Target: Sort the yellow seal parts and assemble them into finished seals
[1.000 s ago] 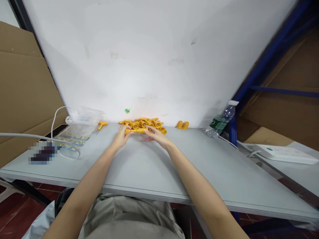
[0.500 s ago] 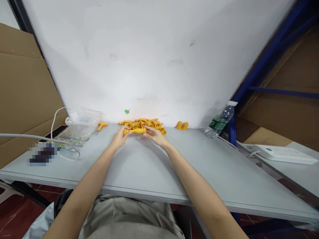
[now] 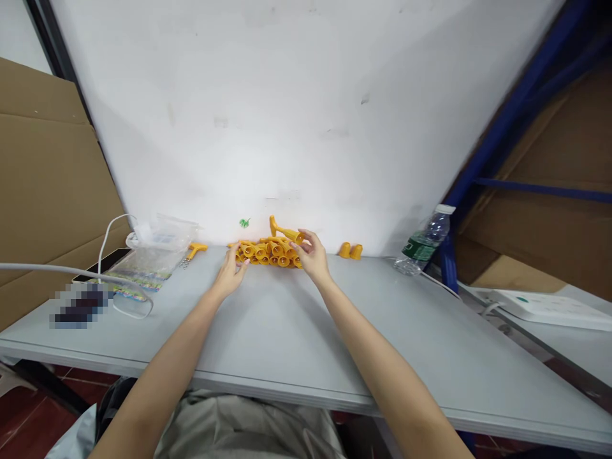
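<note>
My right hand [image 3: 313, 258] pinches the flared, cup-shaped end of a yellow T-handled plastic piece [image 3: 287, 233], holding it above a stack. Its crossbar end points left, close to the white wall. Below lies the stack of similar yellow pieces [image 3: 268, 252], their round hollow ends facing me. At the stack's left end is my left hand [image 3: 230, 273], thumb and fingers apart around the outer pieces; its far fingertips are partly hidden.
Two yellow caps [image 3: 350, 250] stand to the right by the wall, and a water bottle [image 3: 425, 241] leans farther right. On the left lie a yellow T-handled tool [image 3: 195, 249], plastic bags [image 3: 143, 264], a phone [image 3: 108, 262] and a white cable [image 3: 102, 233].
The yellow T-handled piece, earlier held level between both hands in front of the pile, is now raised above it in my right hand. My left hand has let go and moved slightly left.
</note>
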A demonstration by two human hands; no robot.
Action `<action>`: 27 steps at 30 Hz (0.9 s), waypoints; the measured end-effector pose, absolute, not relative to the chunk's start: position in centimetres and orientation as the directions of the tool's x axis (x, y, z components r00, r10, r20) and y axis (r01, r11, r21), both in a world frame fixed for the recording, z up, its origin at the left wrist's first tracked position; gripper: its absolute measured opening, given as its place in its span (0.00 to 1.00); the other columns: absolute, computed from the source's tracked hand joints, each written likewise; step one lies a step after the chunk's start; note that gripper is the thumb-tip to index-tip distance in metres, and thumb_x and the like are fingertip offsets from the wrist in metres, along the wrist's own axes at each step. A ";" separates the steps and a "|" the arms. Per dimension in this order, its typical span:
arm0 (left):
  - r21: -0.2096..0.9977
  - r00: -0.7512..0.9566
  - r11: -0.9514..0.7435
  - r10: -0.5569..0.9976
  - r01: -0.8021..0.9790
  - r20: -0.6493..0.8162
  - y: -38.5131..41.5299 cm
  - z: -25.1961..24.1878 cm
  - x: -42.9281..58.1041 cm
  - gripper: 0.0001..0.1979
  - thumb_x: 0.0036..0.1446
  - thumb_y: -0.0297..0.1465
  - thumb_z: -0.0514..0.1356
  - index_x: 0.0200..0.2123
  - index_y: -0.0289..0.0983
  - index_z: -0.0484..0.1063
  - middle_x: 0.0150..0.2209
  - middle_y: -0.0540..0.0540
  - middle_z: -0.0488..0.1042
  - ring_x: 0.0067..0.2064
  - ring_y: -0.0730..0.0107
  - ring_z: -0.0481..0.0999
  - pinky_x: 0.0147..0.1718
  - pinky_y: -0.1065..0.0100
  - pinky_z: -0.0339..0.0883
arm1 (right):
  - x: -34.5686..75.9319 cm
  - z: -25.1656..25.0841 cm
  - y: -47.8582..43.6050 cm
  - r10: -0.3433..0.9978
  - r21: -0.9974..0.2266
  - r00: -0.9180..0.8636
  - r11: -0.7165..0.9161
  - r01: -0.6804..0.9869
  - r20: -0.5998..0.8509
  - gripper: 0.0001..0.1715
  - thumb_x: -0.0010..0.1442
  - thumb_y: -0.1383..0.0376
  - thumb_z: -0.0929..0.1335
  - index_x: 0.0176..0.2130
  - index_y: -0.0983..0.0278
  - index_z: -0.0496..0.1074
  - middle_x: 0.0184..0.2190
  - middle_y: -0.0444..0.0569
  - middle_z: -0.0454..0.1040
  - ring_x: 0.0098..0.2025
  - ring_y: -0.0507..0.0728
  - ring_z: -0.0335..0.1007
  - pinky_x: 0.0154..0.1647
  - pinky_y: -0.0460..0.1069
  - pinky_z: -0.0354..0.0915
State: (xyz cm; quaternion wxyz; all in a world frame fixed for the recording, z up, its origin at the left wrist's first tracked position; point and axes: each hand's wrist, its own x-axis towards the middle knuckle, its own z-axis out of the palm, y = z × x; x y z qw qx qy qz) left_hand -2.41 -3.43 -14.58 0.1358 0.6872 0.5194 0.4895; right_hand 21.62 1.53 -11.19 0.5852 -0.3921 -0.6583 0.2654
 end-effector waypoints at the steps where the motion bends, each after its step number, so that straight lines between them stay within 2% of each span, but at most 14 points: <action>1: 0.685 -0.003 -0.424 0.849 0.593 0.528 -3.4 -14.7 -2.4 0.25 0.62 0.38 0.54 0.61 0.41 0.56 0.59 0.37 0.65 0.38 0.68 0.77 0.42 0.61 0.72 | 21.7 -11.0 1.9 0.798 -0.770 0.000 0.582 0.261 0.603 0.27 0.59 0.55 0.67 0.56 0.58 0.65 0.57 0.55 0.68 0.49 0.59 0.73 0.54 0.57 0.68; 4: 0.662 0.045 -0.413 0.866 0.625 0.498 -3.2 -15.0 -2.4 0.20 0.62 0.36 0.54 0.56 0.40 0.63 0.56 0.38 0.70 0.37 0.68 0.77 0.43 0.59 0.72 | 21.2 -11.1 3.1 0.704 -0.621 -0.061 0.661 0.421 0.707 0.21 0.60 0.64 0.63 0.54 0.60 0.68 0.55 0.55 0.70 0.57 0.61 0.67 0.60 0.59 0.63; 6: 0.649 0.062 -0.404 0.874 0.645 0.482 -3.2 -15.2 -2.3 0.17 0.61 0.36 0.54 0.53 0.39 0.66 0.53 0.39 0.73 0.37 0.67 0.77 0.43 0.58 0.72 | 20.6 -11.4 3.8 0.671 -0.534 -0.129 0.678 0.505 0.730 0.23 0.60 0.69 0.60 0.53 0.61 0.69 0.55 0.55 0.70 0.59 0.60 0.65 0.62 0.60 0.61; 11: 0.625 0.080 -0.397 0.878 0.672 0.471 -3.3 -15.2 -2.2 0.11 0.60 0.33 0.55 0.44 0.39 0.71 0.47 0.41 0.77 0.37 0.64 0.77 0.41 0.59 0.72 | 19.1 -12.7 5.0 0.705 -0.411 -0.298 0.647 0.642 0.644 0.32 0.57 0.76 0.57 0.57 0.59 0.68 0.60 0.53 0.67 0.61 0.61 0.64 0.61 0.61 0.62; 14: 0.622 0.068 -0.375 0.886 0.687 0.458 -3.2 -15.1 -2.2 0.10 0.59 0.31 0.55 0.43 0.39 0.72 0.47 0.41 0.77 0.37 0.61 0.77 0.40 0.57 0.72 | 18.8 -13.2 5.2 0.740 -0.355 -0.306 0.588 0.727 0.598 0.36 0.54 0.77 0.59 0.59 0.59 0.67 0.61 0.54 0.67 0.61 0.65 0.63 0.62 0.66 0.59; 19: 0.612 0.016 -0.327 0.889 0.720 0.457 -3.2 -14.7 -2.7 0.09 0.59 0.30 0.56 0.42 0.38 0.72 0.45 0.40 0.78 0.40 0.58 0.77 0.44 0.55 0.71 | 19.1 -12.8 4.7 0.770 -0.309 -0.301 0.534 0.787 0.562 0.39 0.53 0.75 0.61 0.63 0.60 0.63 0.66 0.56 0.60 0.64 0.67 0.60 0.65 0.70 0.51; 22: 0.620 -0.106 -0.226 0.886 0.751 0.452 -3.0 -14.0 -3.9 0.09 0.58 0.28 0.56 0.41 0.37 0.73 0.44 0.39 0.77 0.41 0.58 0.77 0.46 0.56 0.70 | 19.9 -12.4 4.1 0.764 -0.306 -0.303 0.539 0.785 0.570 0.39 0.54 0.73 0.61 0.65 0.61 0.60 0.68 0.57 0.56 0.65 0.67 0.57 0.66 0.71 0.47; 27: 0.603 -0.289 -0.023 0.863 0.798 0.415 -2.4 -12.5 -7.2 0.09 0.56 0.30 0.57 0.39 0.36 0.74 0.42 0.38 0.78 0.43 0.55 0.78 0.47 0.55 0.70 | 22.4 -12.3 3.2 0.745 -0.357 -0.248 0.549 0.756 0.619 0.35 0.58 0.69 0.60 0.64 0.59 0.60 0.66 0.55 0.59 0.67 0.65 0.55 0.66 0.70 0.48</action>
